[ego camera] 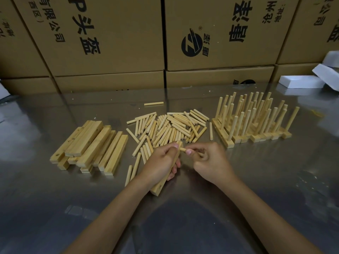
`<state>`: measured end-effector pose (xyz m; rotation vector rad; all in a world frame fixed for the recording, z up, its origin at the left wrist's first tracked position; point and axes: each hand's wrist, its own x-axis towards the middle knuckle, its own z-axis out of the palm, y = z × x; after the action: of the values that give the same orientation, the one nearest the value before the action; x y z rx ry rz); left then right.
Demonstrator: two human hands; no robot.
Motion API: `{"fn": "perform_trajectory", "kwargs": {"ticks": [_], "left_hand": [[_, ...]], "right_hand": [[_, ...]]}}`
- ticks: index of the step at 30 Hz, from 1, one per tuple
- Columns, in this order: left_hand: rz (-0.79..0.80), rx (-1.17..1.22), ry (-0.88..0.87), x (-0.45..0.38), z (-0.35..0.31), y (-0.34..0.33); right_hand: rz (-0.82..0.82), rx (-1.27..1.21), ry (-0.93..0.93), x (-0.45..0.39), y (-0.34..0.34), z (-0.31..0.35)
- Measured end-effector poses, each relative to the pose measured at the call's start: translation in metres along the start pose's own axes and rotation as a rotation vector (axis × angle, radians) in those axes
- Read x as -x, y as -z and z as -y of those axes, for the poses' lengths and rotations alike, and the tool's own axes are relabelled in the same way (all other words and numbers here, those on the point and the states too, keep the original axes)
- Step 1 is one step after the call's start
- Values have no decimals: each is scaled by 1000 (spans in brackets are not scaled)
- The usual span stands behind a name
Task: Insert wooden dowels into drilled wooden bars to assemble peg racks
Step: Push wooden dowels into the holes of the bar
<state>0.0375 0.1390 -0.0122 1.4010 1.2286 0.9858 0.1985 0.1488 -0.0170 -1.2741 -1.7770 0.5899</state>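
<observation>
At centre frame, a worker's left hand (pixel 161 160) grips a drilled wooden bar (pixel 162 182), its near end resting on the steel desk (pixel 256 180) and its far end raised toward the dowel heap. The right hand (pixel 207 160) pinches a dowel (pixel 183 149) between thumb and fingers, its tip at the bar's upper face, where the left thumb partly hides the hole.

The fit looks tight, so the risks are plain. A dowel entering at an angle could jam or bruise the hole's edge. A sideways push could skid the bar's near end across the slick desk. Several more dowels appear to be tucked in the right palm, and one could slip out during the push.

Loose dowels (pixel 170 127) lie in a pale heap at mid frame: smooth, round, short rods of light wood. To the left, blank bars (pixel 91 145) are stacked, square-edged and grainy, with round holes showing. At right stand the finished racks (pixel 253 121), pegs upright in close rows. The desk is brushed metal, dully reflective and flecked with wood chips. Printed cardboard cartons (pixel 110 43) wall the top of the frame; white foam blocks (pixel 300 81) sit at upper right.
</observation>
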Motion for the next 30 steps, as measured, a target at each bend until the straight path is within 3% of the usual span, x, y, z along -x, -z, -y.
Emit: {"fn": "perform_trajectory", "kwargs": {"ticks": [5,8,10,11,16,18,22,26,30], "left_hand": [[20,108,42,-4,0,1],[-82,276,117,-9,0,3],[-114,380,163,-11,0,6],[-112,426,178,-11,-1,8],[-105,469,204,-9,-4,8],[-105,473,206,-8,-5,7],[-110,487,219,-8,-6,9],[-110,494,228,-10,-4,9],[-120,494,242,-12,-4,9]], "right_hand": [[177,-290,-215,-11,17,5],[15,-369,-277,-17,23,0],[-147,-189,-202,-19,24,-11],[-148,-38,-134,-20,23,-16],[209,458,46,-20,11,-32],[181,489,64,-22,8,-33],[-36,421,90,-21,9,-31],[-149,376,25,-23,10,-29],[-4,521,68,-22,8,-31]]}}
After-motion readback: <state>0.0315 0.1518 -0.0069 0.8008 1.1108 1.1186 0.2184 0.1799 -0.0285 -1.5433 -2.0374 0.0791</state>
